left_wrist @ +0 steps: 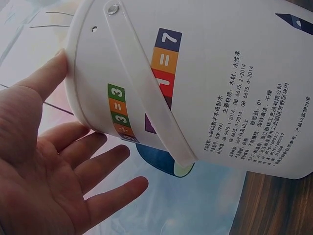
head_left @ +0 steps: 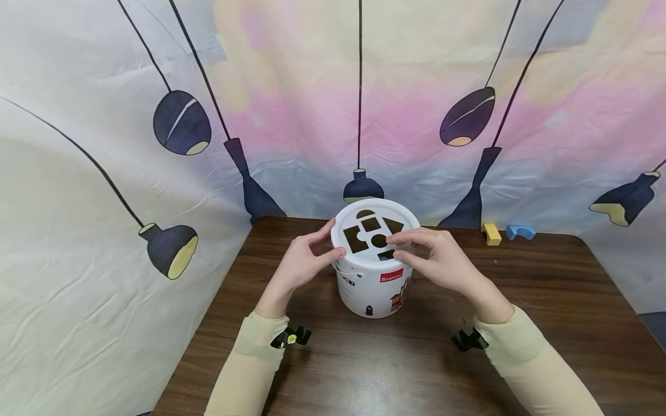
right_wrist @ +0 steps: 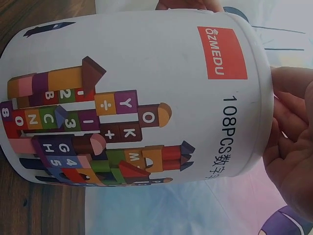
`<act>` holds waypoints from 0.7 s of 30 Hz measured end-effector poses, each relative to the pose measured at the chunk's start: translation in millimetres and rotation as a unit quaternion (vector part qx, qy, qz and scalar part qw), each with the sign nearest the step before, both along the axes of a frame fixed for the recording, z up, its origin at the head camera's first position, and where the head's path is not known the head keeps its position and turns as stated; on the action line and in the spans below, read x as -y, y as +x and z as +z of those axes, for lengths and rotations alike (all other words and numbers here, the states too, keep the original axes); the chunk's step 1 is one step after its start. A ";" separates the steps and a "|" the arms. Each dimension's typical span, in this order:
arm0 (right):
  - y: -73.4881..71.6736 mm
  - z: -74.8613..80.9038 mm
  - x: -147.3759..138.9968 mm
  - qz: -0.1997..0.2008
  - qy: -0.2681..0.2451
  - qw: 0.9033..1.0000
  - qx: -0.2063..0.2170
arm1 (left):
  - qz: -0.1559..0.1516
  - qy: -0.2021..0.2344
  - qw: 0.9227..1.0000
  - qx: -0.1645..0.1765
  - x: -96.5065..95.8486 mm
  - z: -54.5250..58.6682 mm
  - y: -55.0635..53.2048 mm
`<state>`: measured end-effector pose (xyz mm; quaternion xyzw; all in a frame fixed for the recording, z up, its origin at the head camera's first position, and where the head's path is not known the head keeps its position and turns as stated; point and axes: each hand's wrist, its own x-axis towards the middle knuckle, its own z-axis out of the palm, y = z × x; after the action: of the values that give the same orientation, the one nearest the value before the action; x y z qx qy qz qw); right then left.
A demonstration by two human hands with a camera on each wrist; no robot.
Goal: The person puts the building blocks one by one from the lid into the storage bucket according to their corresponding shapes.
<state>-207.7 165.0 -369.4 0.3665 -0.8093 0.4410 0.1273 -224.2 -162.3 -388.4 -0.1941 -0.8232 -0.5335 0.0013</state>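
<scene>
A white lidded bucket (head_left: 366, 289) stands upright on the table, its white lid (head_left: 346, 222) cut with several shaped holes. A building-block picture and a red label show on its side in the right wrist view. My left hand (head_left: 304, 260) touches the lid's left edge with thumb and forefinger, while its other fingers (left_wrist: 115, 196) extend loosely beside the bucket. Over the right part of the lid is my right hand (head_left: 442, 257). Its thumb and forefinger tips are apart, near the round hole and a small slot, with nothing visible between them. A white handle (left_wrist: 142, 88) hangs along the bucket's side.
A yellow block (head_left: 491, 234) with a curved notch and a blue arched block (head_left: 520, 232) lie at the back edge of the brown wooden table (head_left: 364, 370). Behind the table hangs a cloth (head_left: 416, 69) printed with dark lamps.
</scene>
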 end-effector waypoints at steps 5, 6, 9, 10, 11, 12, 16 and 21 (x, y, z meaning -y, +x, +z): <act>-1.1 -3.7 -1.4 0.001 -0.013 1.000 -0.003 | 0.001 -0.001 1.000 -0.003 -0.3 0.0 -0.1; -0.9 -4.8 -1.9 0.000 -0.023 1.000 -0.001 | 0.001 -0.001 1.000 -0.003 -0.5 -0.2 -0.1; -0.6 -9.4 -4.8 -0.009 -0.082 0.996 0.022 | 0.000 -0.001 1.000 -0.002 -0.6 -0.9 0.1; -0.8 -11.1 -6.7 -0.016 -0.109 0.993 0.034 | 0.000 -0.002 1.000 -0.001 -0.6 -0.8 0.3; -1.0 -12.7 -9.1 -0.026 -0.135 0.989 0.046 | 0.001 -0.003 1.000 0.000 -0.7 -0.5 0.6; -1.9 -14.6 -12.1 -0.037 -0.163 0.984 0.059 | 0.001 -0.004 1.000 0.000 -0.7 -0.4 0.9; -10.3 -23.0 -29.7 -0.084 -0.242 0.961 0.101 | 0.004 -0.006 1.000 0.003 -0.6 0.8 1.9; -33.3 -46.5 -61.9 -0.134 -0.285 0.940 0.134 | 0.004 -0.008 1.000 0.000 -0.3 1.5 1.3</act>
<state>-241.0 226.9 -415.9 0.1410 -0.7010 0.6769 0.1748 -222.9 -162.1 -386.9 -0.1912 -0.8282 -0.5268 0.0021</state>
